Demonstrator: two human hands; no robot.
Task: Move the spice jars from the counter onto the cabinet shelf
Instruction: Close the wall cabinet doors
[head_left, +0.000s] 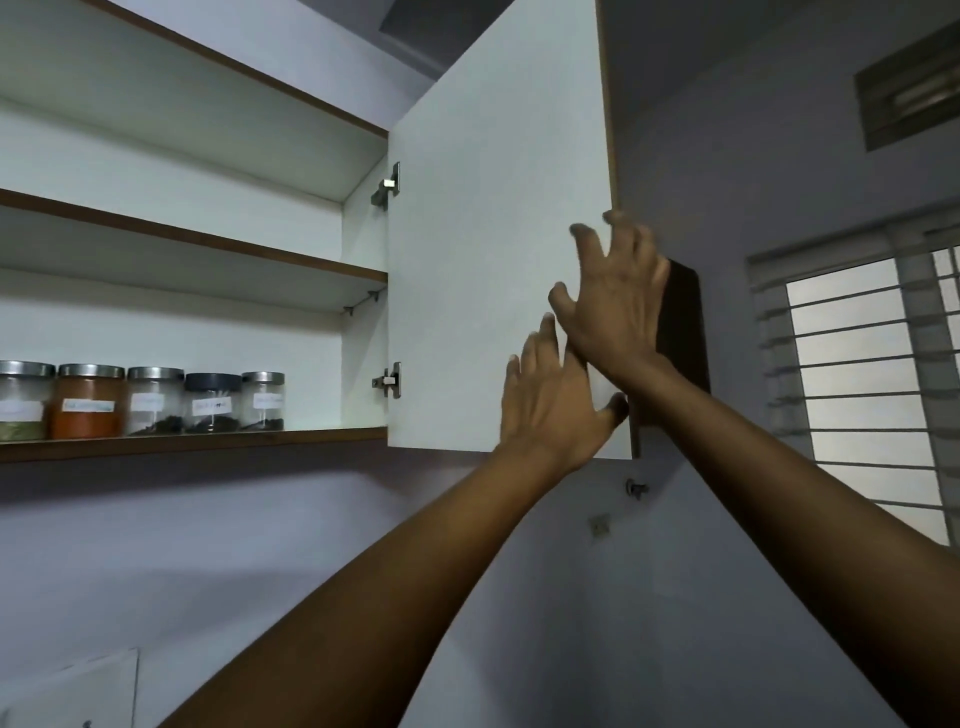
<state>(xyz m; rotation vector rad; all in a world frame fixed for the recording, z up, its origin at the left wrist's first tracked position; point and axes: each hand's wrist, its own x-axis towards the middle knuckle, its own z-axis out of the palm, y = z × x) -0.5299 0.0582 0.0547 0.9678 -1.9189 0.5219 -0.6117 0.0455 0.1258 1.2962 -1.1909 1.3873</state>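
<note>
- The cabinet door (493, 234) is swung wide open. Its white inside face is toward the camera, and a bit of the dark outer face peeks past the free edge.
- The left hand (550, 410) sits on the inside of the door near the bottom corner. Fingers are straight and spread, the thumb is out at the door's edge, and it isn't gripping anything.
- The right hand (618, 306) is just above it, with the forearms crossing a little. Fingers are splayed wide and bent, with the tips on the door right by the free edge. It's kinda blurry, but nothing is held in it.
- There are five jars (155, 400) in a row on the bottom shelf (311, 439), over at the left. All are upright with lids on, packed side by side.
- The orange jar (88, 402) is second from the left and the dark-lid jar (212, 402) is fourth. The leftmost one is cut off by the frame.
- Two metal hinges (389, 381) are on the door's inner side.
- A barred window (857, 374) is off to the right, with a vent (909, 98) up high.
</note>
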